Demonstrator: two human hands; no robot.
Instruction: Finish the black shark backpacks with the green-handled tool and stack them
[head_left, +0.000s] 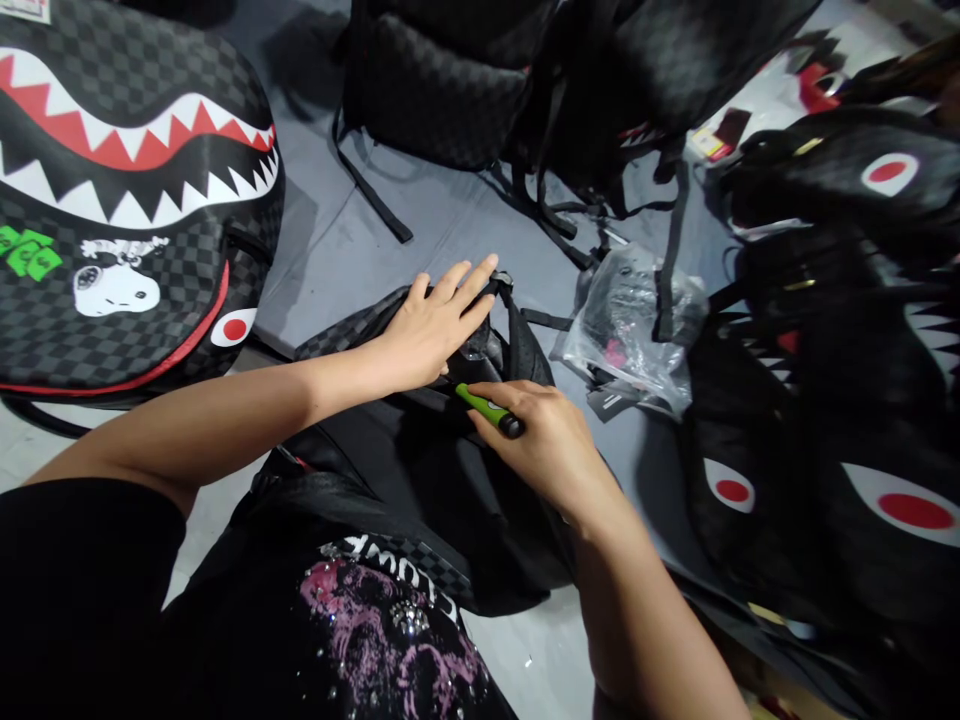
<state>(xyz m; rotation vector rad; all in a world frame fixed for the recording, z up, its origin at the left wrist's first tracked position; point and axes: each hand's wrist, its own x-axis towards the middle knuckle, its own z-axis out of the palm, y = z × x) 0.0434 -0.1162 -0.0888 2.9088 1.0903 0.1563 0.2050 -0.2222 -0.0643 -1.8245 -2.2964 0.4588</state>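
Observation:
A black backpack [420, 440] with a dark checkered panel lies across the near edge of the grey table, partly over my lap. My left hand [435, 335] rests flat on its upper part, fingers spread and pointing away from me. In my right hand [551, 440] is a small green tool with a black end [487, 408], gripped between thumb and fingers. Its green tip meets the bag just below my left wrist; whether it has a blade I cannot tell. Black straps [529, 345] lie beside my left fingertips.
A large checkered backpack with a shark mouth [142, 140] stands at the left. Dark backpacks [442, 90] sit at the back of the grey table [322, 230]. A clear plastic bag [637, 320] lies to the right, beside several black bags with red-and-white eyes [795, 430].

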